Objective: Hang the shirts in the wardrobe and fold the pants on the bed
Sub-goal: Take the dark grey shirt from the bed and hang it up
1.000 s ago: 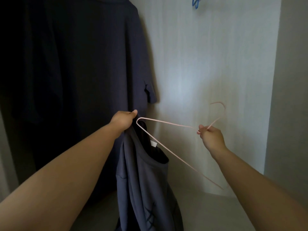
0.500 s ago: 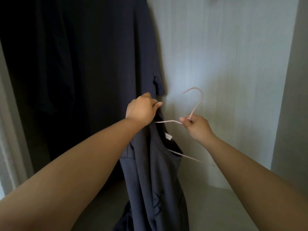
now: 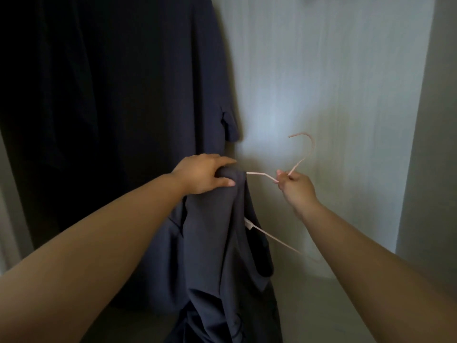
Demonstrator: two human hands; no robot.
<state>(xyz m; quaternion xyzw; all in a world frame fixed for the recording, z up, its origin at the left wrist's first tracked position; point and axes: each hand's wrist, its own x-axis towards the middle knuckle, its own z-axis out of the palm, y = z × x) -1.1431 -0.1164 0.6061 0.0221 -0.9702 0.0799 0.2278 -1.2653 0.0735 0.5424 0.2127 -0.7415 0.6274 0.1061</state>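
Dark grey fabric shirt [image 3: 222, 256] hangs limp in front of the wardrobe, long axis vertical, hem down, neck opening facing right. Left grip [image 3: 205, 174] is clenched on its shoulder, probably seating the fabric over one hanger arm. Right grip [image 3: 295, 186] pinches the thin pink wire hanger [image 3: 312, 146] below the hook, hook up, steadying it. Behind: hung dark shirt [image 3: 148, 95], pale wardrobe back panel [image 3: 333, 82].

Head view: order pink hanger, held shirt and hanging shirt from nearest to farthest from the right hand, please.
1. pink hanger: in the right hand itself.
2. held shirt: just left, under the left hand.
3. hanging shirt: farther left, behind.
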